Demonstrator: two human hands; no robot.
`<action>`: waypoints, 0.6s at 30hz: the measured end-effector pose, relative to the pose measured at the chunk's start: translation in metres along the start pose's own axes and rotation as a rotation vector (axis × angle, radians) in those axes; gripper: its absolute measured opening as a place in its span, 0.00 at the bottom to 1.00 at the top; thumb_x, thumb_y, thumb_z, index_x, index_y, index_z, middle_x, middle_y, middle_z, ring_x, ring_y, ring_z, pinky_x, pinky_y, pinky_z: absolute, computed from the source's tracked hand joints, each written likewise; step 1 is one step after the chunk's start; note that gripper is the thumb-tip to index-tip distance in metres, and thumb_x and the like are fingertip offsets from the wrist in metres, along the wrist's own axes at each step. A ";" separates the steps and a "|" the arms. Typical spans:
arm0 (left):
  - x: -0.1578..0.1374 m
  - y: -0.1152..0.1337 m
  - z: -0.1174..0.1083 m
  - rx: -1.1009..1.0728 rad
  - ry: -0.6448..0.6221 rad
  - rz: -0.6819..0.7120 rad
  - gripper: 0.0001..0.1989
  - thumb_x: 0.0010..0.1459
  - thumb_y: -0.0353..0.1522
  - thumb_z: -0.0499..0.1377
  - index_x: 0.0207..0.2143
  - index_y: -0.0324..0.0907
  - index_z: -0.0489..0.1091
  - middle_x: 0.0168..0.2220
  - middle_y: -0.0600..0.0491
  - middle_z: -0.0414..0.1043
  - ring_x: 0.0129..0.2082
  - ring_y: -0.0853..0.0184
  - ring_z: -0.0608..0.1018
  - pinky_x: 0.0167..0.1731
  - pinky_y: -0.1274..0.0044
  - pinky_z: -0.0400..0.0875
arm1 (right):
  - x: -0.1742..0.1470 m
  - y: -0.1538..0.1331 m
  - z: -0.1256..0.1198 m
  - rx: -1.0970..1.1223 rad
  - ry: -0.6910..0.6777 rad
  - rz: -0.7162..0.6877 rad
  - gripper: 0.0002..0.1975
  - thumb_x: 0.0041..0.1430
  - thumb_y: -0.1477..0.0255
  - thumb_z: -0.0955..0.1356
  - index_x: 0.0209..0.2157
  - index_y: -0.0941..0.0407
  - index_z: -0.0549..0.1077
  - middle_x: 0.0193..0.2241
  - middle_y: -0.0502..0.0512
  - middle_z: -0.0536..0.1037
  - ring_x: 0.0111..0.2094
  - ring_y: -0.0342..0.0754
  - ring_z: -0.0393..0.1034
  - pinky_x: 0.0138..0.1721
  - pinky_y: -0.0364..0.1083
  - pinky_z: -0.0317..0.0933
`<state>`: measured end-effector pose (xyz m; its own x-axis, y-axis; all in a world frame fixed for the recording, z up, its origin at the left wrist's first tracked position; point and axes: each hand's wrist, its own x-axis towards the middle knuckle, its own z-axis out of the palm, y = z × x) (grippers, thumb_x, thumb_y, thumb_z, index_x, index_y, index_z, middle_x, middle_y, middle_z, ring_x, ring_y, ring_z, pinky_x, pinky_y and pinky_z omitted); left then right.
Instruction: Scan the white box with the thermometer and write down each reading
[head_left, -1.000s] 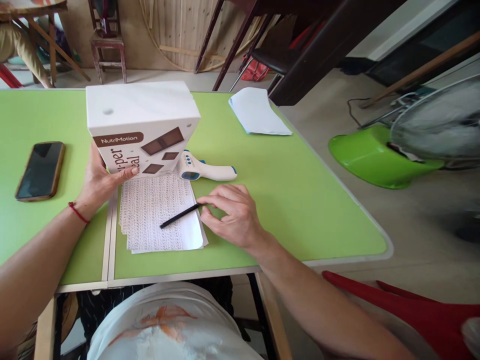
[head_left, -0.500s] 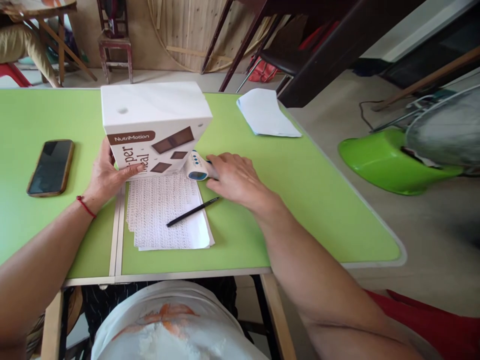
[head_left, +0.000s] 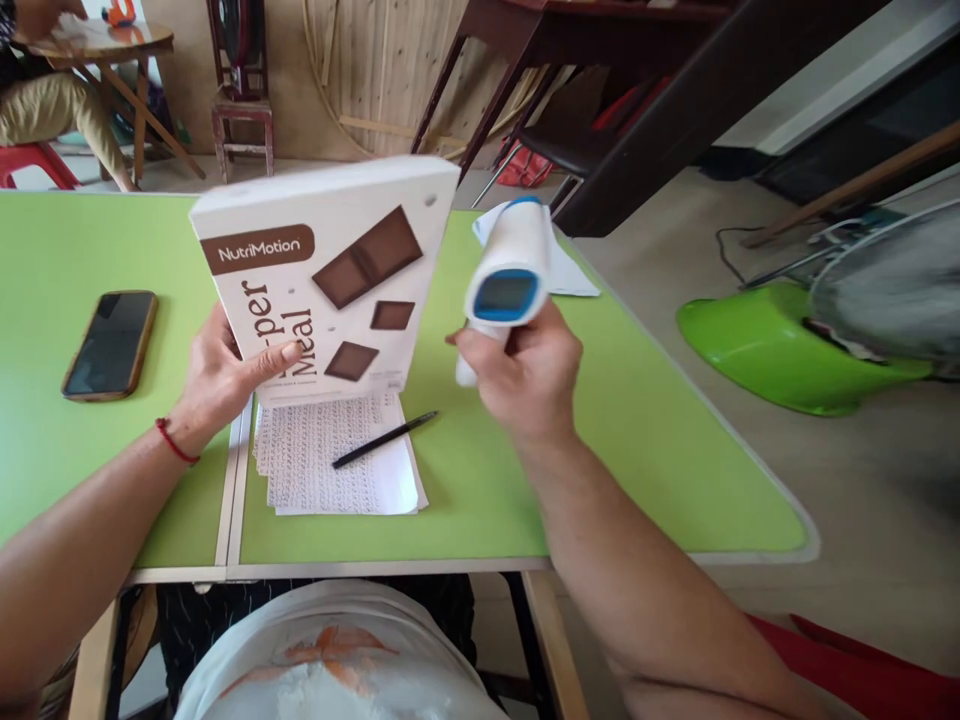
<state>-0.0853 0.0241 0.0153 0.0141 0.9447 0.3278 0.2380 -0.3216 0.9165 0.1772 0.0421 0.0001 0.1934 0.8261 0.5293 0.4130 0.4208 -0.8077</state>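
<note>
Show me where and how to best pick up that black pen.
I'd probably pinch the black pen across its thin barrel near the right end, coming from the right: it lies slanted, and that end sticks out past the papers.

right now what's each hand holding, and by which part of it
The left hand holds the white NutriMotion box by its lower left side, thumb in front. The right hand grips the white thermometer gun by its handle, below the screen.
</note>
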 end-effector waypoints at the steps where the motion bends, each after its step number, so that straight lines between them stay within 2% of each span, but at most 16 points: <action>1: -0.002 0.001 0.001 -0.024 -0.026 -0.024 0.28 0.47 0.47 0.69 0.45 0.40 0.69 0.41 0.47 0.76 0.42 0.51 0.78 0.41 0.62 0.75 | -0.004 -0.008 0.000 0.100 -0.019 -0.002 0.09 0.49 0.65 0.68 0.32 0.52 0.67 0.26 0.50 0.71 0.26 0.47 0.68 0.29 0.50 0.68; 6: -0.006 -0.005 0.006 -0.058 -0.047 -0.172 0.32 0.44 0.46 0.70 0.46 0.39 0.67 0.45 0.43 0.74 0.44 0.50 0.77 0.41 0.60 0.75 | -0.030 -0.043 -0.001 0.551 -0.289 0.063 0.10 0.49 0.66 0.69 0.35 0.52 0.68 0.23 0.47 0.72 0.22 0.44 0.68 0.25 0.48 0.69; 11: -0.006 -0.009 0.008 -0.059 -0.057 -0.215 0.32 0.43 0.45 0.71 0.46 0.38 0.66 0.46 0.42 0.73 0.45 0.50 0.77 0.41 0.60 0.74 | -0.046 -0.047 0.004 0.725 -0.538 0.187 0.07 0.53 0.69 0.71 0.33 0.55 0.69 0.23 0.48 0.75 0.22 0.44 0.71 0.24 0.46 0.67; 18: -0.004 -0.004 0.006 -0.090 -0.130 -0.210 0.32 0.42 0.43 0.72 0.45 0.39 0.66 0.44 0.43 0.74 0.41 0.54 0.78 0.39 0.64 0.75 | -0.053 -0.043 0.020 0.772 -0.553 0.288 0.11 0.53 0.65 0.71 0.35 0.55 0.68 0.21 0.46 0.72 0.20 0.41 0.66 0.22 0.44 0.63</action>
<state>-0.0804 0.0222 0.0094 0.0995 0.9898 0.1018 0.1616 -0.1170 0.9799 0.1315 -0.0121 0.0015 -0.3286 0.9110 0.2494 -0.3158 0.1429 -0.9380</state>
